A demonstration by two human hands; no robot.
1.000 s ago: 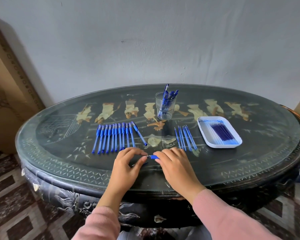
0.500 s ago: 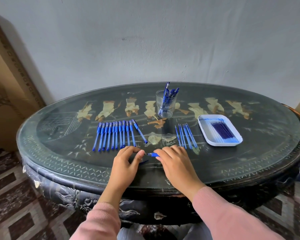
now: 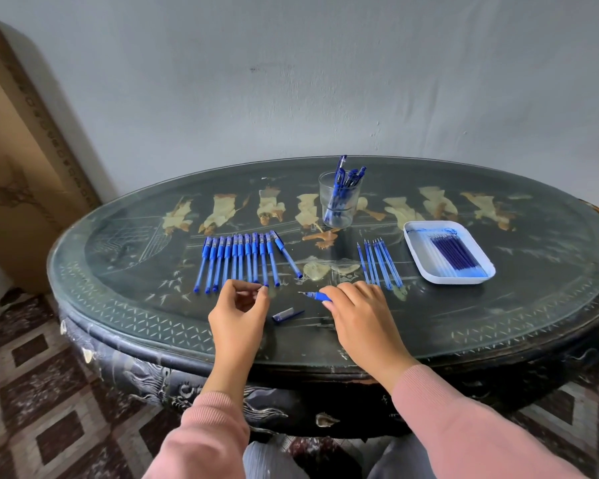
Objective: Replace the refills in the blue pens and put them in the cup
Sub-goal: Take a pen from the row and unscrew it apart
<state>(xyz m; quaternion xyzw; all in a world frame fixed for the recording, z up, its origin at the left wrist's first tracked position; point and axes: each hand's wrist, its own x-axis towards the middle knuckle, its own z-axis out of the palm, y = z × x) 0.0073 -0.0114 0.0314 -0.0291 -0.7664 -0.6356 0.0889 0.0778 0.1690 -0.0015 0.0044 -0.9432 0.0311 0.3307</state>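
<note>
Blue pen [image 3: 317, 296] sat gripped in the curled fingers of the right hand [image 3: 360, 314], tip pointing left, low over the table [image 3: 135, 305]. The left hand [image 3: 239, 307] curled, fingertips pinched; whether it held anything was unclear.

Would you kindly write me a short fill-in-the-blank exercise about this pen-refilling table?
The clear plastic cup holds several blue ___.
The white rectangular tray holds dark blue ___.
The uncapped blue pen is gripped by the person's ___ hand.
The loose blue cap lies on the dark oval table between both ___.
Missing words: pens; refills; right; hands.
</note>
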